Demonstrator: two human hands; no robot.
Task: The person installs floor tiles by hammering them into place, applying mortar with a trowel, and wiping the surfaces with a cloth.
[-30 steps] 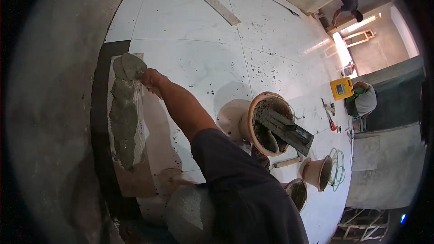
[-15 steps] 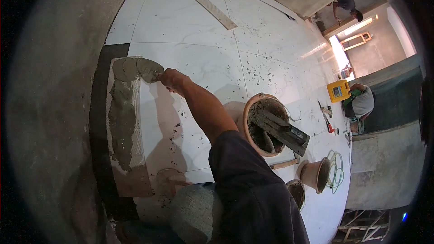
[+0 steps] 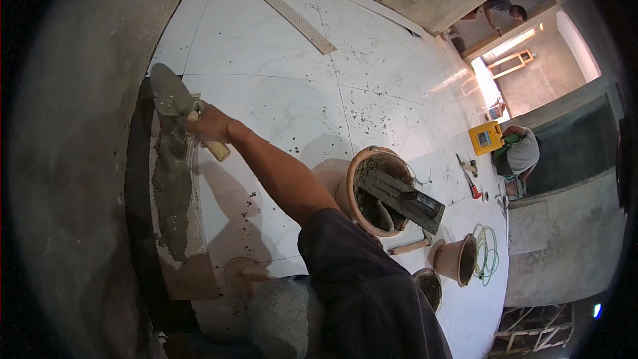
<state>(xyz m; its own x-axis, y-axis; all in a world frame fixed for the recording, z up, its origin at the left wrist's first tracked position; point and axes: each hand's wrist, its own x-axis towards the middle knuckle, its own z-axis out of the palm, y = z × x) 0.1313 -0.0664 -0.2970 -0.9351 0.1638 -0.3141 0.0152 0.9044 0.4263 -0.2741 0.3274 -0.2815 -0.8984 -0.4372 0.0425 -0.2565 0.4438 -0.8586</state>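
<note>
My right hand [image 3: 211,123] is closed round the wooden handle of a pointed trowel [image 3: 171,90]. The blade is over the far end of a narrow tile strip [image 3: 193,282], which lies in a dark gap along the wall. Wet grey mortar [image 3: 171,193] coats much of that strip, with ridged marks along its right edge. Right of my forearm stands a clay-coloured bucket [image 3: 351,189] holding mortar, and a dark flat plastering trowel [image 3: 402,196] rests across its rim. My left hand does not show.
White floor tiles [image 3: 266,113] carry scattered crumbs and a long pale strip [image 3: 292,20]. A hammer [image 3: 409,246], two more buckets [image 3: 455,259] and a green hose [image 3: 488,256] lie to the right. Beyond, a person [image 3: 522,149] crouches by a yellow jerrycan [image 3: 487,138]; another person [image 3: 502,10] bends at the back.
My right hand has moved left and turned the trowel, so its blade now points toward the far left and its wooden handle shows. The view has shifted slightly.
</note>
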